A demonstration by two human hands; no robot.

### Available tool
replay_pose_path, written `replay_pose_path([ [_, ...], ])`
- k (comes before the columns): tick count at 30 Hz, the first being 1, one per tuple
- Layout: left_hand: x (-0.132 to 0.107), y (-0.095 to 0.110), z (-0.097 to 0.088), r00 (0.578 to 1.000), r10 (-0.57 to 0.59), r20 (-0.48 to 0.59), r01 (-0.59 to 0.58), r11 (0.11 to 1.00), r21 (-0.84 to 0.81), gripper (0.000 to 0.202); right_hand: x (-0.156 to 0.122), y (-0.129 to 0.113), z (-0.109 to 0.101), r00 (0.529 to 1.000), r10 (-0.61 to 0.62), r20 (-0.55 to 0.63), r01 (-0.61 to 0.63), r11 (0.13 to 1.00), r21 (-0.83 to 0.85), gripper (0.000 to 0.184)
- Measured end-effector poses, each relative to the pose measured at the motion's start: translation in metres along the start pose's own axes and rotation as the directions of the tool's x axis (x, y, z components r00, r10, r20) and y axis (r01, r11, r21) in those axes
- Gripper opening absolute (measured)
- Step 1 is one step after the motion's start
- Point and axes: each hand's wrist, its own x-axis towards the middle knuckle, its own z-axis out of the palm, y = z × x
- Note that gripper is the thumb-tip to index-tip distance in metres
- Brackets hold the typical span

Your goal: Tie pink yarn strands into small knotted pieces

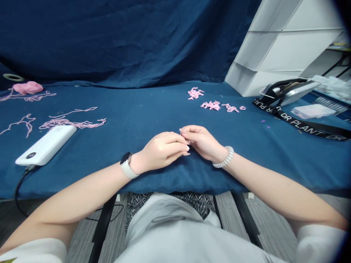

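My left hand [161,150], with a white watch on its wrist, rests on the blue cloth [137,120] near the table's front edge, fingers curled together. My right hand [201,140], a white coil band on its wrist, meets it fingertip to fingertip, fingers pinched. Whatever lies between the fingertips is hidden. Small pink yarn pieces [211,105] lie in little heaps beyond my hands. Loose pink yarn strands [71,122] sprawl at the left, with a pink yarn ball [27,87] at the far left.
A white power bank [46,145] with a black cable lies at the left. A black lanyard [298,122] and a shiny device [287,91] sit at the right beside a white shelf unit [274,47]. A tape roll [13,77] is far left.
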Motion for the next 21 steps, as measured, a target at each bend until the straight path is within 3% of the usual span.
replay_pose_path([
  [6,0.0029,0.0044,-0.0009,0.999,0.006,-0.036,-0.009,0.995,-0.097,0.013,-0.0015,-0.0009,0.0014,0.999,0.044,0.01,-0.044,0.998,0.038,0.029],
  [12,0.0048,0.0053,-0.0004,0.969,-0.224,-0.107,0.194,0.953,-0.233,0.019,-0.0007,-0.0003,-0.0005,1.0,-0.014,-0.01,0.015,0.992,0.124,0.021],
  [16,0.0074,0.0055,-0.0004,0.874,-0.464,-0.143,0.36,0.817,-0.451,0.015,-0.0022,0.0025,0.0015,0.996,-0.07,-0.053,0.076,0.99,0.121,0.022],
  [21,0.0105,0.0094,-0.0005,0.704,-0.709,-0.035,0.506,0.536,-0.676,0.017,-0.0044,0.0053,0.0047,0.99,-0.103,-0.092,0.112,0.989,0.097,0.026],
])
